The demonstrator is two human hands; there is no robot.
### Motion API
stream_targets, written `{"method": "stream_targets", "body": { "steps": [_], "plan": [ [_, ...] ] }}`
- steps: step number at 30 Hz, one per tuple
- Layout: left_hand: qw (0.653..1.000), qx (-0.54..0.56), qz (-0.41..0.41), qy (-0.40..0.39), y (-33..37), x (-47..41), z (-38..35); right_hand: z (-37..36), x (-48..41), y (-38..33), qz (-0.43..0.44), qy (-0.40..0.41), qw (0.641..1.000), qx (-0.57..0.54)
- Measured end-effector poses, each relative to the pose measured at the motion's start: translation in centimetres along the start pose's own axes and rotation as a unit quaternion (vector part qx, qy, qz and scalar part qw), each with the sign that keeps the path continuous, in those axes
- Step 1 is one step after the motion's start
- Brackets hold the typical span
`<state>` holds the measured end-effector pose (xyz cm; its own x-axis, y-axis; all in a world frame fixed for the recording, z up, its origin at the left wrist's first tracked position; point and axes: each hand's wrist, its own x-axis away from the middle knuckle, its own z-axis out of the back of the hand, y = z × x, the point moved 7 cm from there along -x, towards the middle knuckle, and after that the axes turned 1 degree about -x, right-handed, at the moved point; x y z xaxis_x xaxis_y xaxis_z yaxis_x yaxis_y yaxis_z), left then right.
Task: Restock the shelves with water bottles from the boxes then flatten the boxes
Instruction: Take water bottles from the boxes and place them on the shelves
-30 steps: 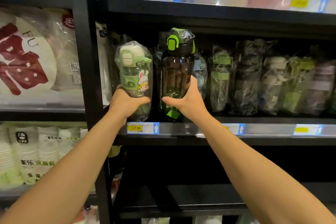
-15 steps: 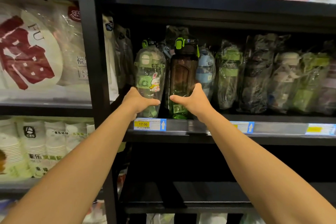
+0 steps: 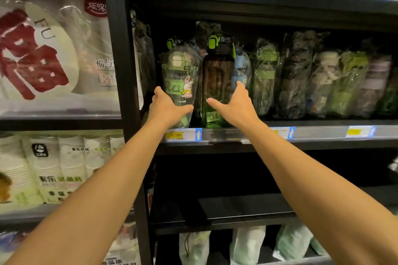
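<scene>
A clear green bottle with a rabbit picture [image 3: 179, 75], wrapped in plastic, stands at the left end of the middle shelf [image 3: 323, 132]. A tall dark bottle with a green cap [image 3: 217, 75] stands right beside it. My left hand [image 3: 167, 107] is spread around the lower part of the rabbit bottle, thumb across its front. At the base of the dark bottle my right hand [image 3: 234, 105] is spread wide, thumb pointing left and fingers up along the bottle's right side. Both bottles rest on the shelf.
Several more wrapped bottles [image 3: 301, 79] fill the same shelf to the right. A black upright post [image 3: 120, 71] divides it from packs of paper plates [image 3: 43, 54] and cups [image 3: 53, 168] on the left. The shelf below [image 3: 226, 206] is dark; bagged goods [image 3: 247, 243] sit lower down.
Both bottles went from held in front of the shelf to standing on it, pushed further in. My fingers have loosened from a firm grip to a spread hold.
</scene>
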<state>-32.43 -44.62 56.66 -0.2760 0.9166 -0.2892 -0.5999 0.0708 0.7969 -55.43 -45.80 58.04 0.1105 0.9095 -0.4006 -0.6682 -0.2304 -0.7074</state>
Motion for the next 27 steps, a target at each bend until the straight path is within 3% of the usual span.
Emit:
{"method": "stream_targets", "body": {
  "steps": [3, 7, 14, 20, 27],
  "plan": [
    [0.998, -0.041, -0.038, 0.014, 0.8, 2.1, 0.6, 1.2, 2.2, -0.2, 0.006, 0.025, 0.993, 0.116],
    [0.991, -0.095, -0.092, 0.021, 1.6, 6.5, 1.6, 2.1, 6.6, -0.2, 0.039, -0.001, 0.962, 0.269],
    [0.959, -0.236, -0.148, 0.047, 0.4, 17.6, 2.5, 2.4, 17.2, 1.8, 0.119, -0.023, 0.927, 0.356],
    [0.922, -0.379, -0.071, -0.037, -6.4, 27.4, 0.5, 0.0, 26.2, 6.6, 0.138, -0.118, 0.908, 0.377],
    [0.893, -0.431, 0.015, -0.127, -16.5, 37.6, 0.3, -4.9, 36.9, 10.5, 0.104, -0.225, 0.898, 0.364]
  ]
}}
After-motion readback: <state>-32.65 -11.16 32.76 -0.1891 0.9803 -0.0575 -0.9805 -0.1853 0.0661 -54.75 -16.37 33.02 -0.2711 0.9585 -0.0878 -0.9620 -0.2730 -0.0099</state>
